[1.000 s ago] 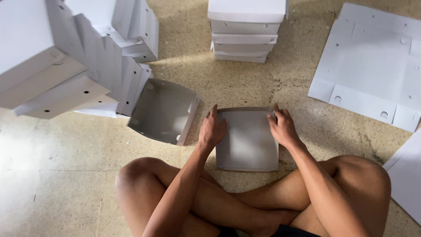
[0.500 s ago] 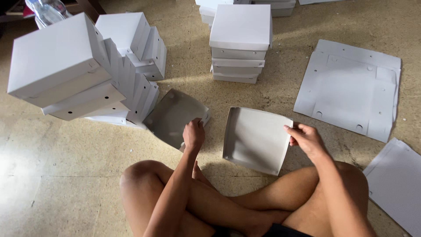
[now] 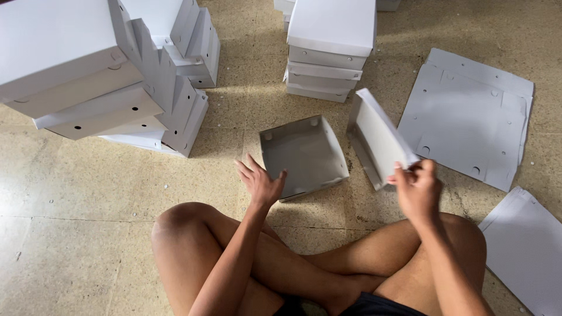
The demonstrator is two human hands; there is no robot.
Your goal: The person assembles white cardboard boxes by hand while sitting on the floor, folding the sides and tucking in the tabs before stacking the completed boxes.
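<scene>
I sit cross-legged on the floor. My right hand [image 3: 417, 188] grips the near edge of a folded white cardboard lid [image 3: 377, 137], which is tilted up on its side. My left hand [image 3: 259, 181] has spread fingers and touches the near left edge of an open grey-white box tray [image 3: 302, 153] that lies on the floor in front of my knees. The lid and the tray are apart, the lid to the right of the tray.
A stack of closed white boxes [image 3: 331, 47] stands behind the tray. A leaning pile of assembled boxes [image 3: 99, 76] fills the left. Flat unfolded cardboard sheets [image 3: 468, 117] lie at the right, with more sheets [image 3: 527, 246] at the near right.
My right hand has lifted the lid and tipped it up to the right. My left hand has left the lid and reached the tray, which now sits closer in front of me.
</scene>
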